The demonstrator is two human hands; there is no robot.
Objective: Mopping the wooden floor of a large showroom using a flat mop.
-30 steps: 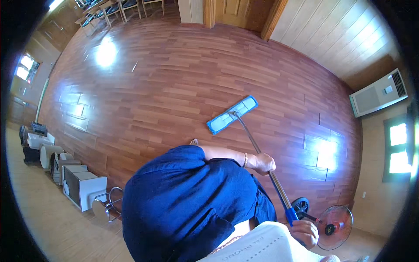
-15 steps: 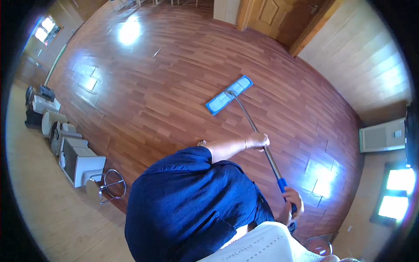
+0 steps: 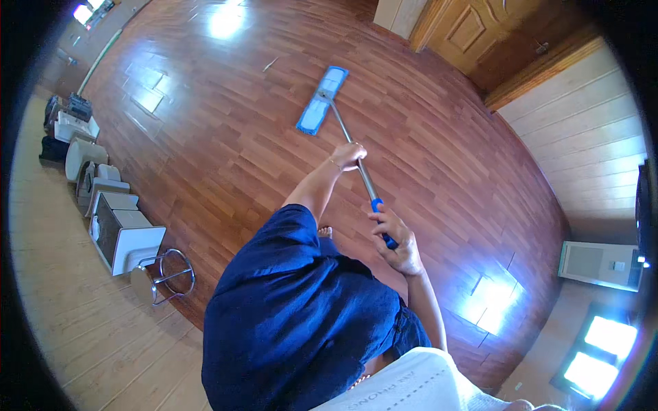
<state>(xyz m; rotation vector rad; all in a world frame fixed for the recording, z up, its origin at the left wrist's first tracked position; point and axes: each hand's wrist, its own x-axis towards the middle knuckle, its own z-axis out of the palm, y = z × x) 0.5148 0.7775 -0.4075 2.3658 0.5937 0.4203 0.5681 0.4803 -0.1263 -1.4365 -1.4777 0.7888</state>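
mop [image 3: 340, 122] stretches from the frame's centre up toward the top middle, its blue flat head [image 3: 321, 100] lying on the reddish wood floor [image 3: 205, 137]. left hand [image 3: 348, 156] is clenched around the metal shaft partway down; right hand [image 3: 395, 240] grasps the blue grip at the pole's near end, just right of centre. white cabinets [image 3: 113, 226] and a metal stool [image 3: 161, 277] line the left edge, a wooden door [image 3: 480, 27] sits upper right.
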